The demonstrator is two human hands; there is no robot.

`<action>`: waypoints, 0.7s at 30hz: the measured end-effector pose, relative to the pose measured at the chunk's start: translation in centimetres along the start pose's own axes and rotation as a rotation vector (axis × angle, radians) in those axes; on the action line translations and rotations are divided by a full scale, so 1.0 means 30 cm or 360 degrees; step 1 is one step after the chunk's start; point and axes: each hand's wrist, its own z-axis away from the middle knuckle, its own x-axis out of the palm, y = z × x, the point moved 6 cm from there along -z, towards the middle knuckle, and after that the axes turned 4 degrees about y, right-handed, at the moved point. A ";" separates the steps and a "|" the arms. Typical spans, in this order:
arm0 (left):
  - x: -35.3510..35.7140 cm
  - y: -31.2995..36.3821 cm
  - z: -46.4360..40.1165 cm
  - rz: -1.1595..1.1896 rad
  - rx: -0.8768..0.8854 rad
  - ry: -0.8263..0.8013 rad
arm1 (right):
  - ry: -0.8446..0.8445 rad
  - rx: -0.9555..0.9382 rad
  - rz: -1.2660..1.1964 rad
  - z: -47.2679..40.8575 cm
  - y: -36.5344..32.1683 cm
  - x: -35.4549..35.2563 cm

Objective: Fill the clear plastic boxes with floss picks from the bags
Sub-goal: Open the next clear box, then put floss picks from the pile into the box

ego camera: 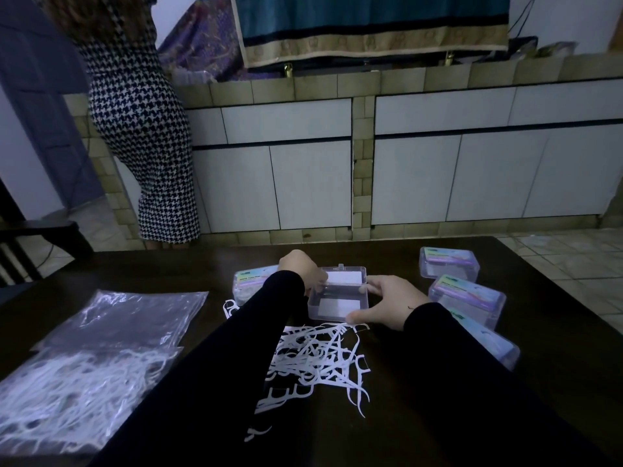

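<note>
An open clear plastic box (340, 299) sits on the dark table (505, 382), its lid raised at the back. My left hand (301, 271) pinches its far left corner and lid edge. My right hand (387, 303) grips the box's right side, thumb at the near corner. A loose pile of white floss picks (320, 360) lies just in front of the box. At the left, a clear bag full of floss picks (74, 389) lies flat, with an empty bag (128, 318) behind it.
Three closed boxes with colourful labels (448, 262) (467, 296) (488, 342) line the right side, and another (251, 281) sits behind my left arm. A person in a houndstooth dress (141, 129) stands beyond the table by white cabinets. A dark chair (30, 241) is far left.
</note>
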 end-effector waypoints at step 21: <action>-0.300 -0.311 0.213 -0.0581 0.0750 0.0301 | 0.0521 -0.0832 0.0587 0.185 -0.320 0.110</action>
